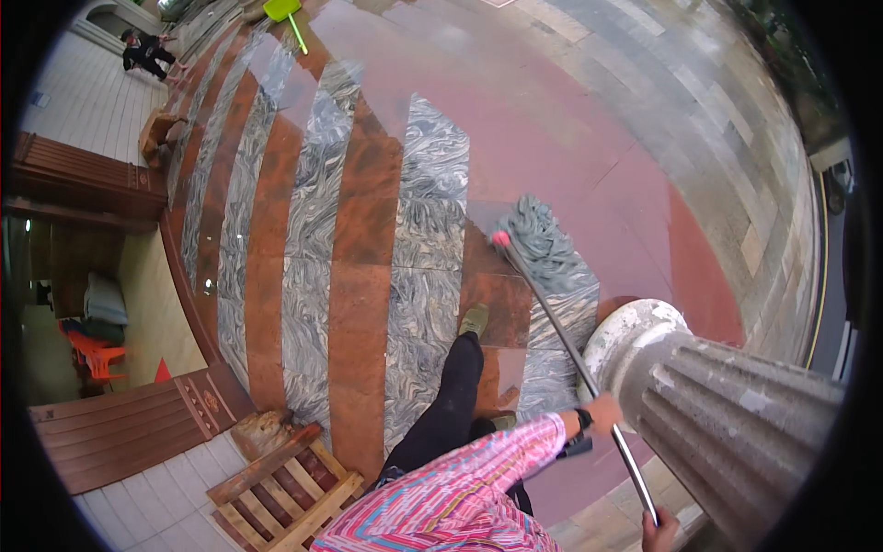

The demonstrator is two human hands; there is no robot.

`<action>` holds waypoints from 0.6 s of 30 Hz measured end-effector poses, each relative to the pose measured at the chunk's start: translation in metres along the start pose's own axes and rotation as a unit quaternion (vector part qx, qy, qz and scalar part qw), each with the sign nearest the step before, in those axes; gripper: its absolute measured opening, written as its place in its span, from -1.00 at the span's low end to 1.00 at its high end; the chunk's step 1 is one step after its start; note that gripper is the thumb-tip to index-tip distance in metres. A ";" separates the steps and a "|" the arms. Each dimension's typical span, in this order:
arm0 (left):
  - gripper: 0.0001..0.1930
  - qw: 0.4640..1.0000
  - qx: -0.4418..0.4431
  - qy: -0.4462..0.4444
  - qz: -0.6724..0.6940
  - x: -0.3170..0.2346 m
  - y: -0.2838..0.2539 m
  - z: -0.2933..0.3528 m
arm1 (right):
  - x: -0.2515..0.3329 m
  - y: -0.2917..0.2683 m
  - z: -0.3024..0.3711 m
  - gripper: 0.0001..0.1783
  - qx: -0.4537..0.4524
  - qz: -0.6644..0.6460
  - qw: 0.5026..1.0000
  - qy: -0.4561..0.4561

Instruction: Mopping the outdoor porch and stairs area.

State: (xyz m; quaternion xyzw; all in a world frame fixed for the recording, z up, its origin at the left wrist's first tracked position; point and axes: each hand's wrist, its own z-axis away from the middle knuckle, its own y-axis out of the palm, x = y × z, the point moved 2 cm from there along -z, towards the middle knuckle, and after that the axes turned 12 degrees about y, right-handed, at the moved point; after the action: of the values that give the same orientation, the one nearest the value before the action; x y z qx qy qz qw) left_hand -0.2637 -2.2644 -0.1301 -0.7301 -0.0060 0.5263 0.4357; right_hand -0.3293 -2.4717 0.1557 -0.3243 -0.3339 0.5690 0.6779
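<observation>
A mop with a grey string head [543, 241], a pink collar and a long metal handle [568, 339] slants down across the view. Its strings lie spread over the striped stone floor [361, 235], ahead of my shoe. My left hand [603, 414], below a dark wristband and a pink striped sleeve, is closed around the lower part of the handle. Near the bottom edge, my right hand [659, 531] grips the handle's upper end, partly cut off by the frame. Wet sheen shows on the reddish paving beyond the mop.
A fluted stone column [736, 396] with a white base stands close at right. At lower left is a wooden slatted pallet [285, 492] beside a doorway with an orange stool [92, 354]. A lime-green dustpan [283, 11] and a person [147, 53] are far off.
</observation>
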 end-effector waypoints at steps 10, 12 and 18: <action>-0.85 0.966 -0.018 -0.172 -0.194 0.254 -0.289 0.225 | 0.370 0.106 -0.121 -0.62 0.066 -0.106 0.965 -0.230; -0.84 0.947 -0.086 -0.229 -0.209 0.295 -0.312 0.294 | 0.446 0.114 -0.115 -0.57 0.057 -0.054 0.947 -0.311; -0.92 0.916 -0.195 -0.301 -0.178 0.269 -0.301 0.384 | 0.475 0.153 -0.095 -0.46 0.090 0.011 0.919 -0.384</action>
State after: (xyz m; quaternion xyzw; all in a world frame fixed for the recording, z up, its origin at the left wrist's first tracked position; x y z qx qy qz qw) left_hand -0.3051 -1.7100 -0.1678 -0.5948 -0.3690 0.6232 0.3488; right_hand -0.2747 -1.9866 0.0166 -0.0227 -0.5122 0.6849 0.5177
